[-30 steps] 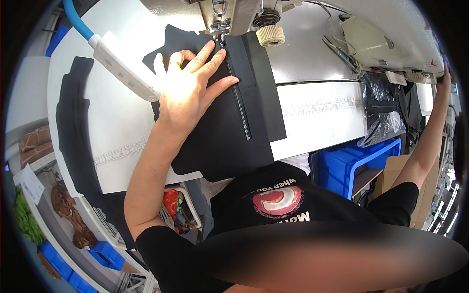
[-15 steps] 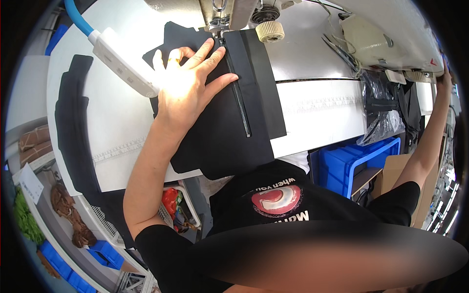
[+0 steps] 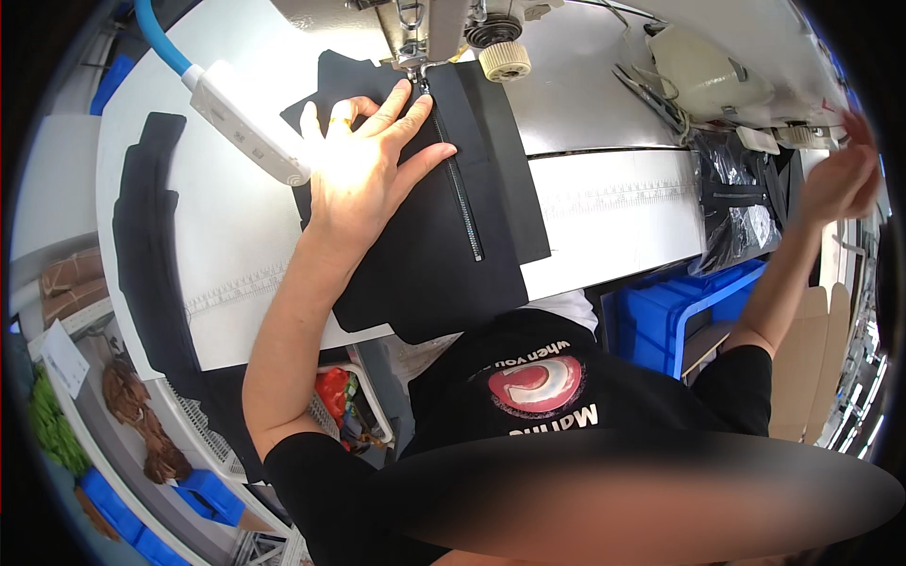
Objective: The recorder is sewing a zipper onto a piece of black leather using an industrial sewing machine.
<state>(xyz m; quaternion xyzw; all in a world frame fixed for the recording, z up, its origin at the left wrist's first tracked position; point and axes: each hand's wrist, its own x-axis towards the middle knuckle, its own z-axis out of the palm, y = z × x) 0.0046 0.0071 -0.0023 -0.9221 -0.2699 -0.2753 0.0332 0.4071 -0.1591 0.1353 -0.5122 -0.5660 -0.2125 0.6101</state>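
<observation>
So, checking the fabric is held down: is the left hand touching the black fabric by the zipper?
Touching. The head view shows the left hand lying flat on the black fabric, fingers spread beside the zipper, no gap visible.

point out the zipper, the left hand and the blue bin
zipper (image 3: 460, 193), head view, middle of its teeth
left hand (image 3: 363, 174), head view, back of the hand
blue bin (image 3: 661, 316), head view, its front wall

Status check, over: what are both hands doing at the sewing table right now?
Left hand flat on black fabric beside zipper, under sewing machine. Right hand raised far right, open, empty. Lamp bar nearby.
</observation>
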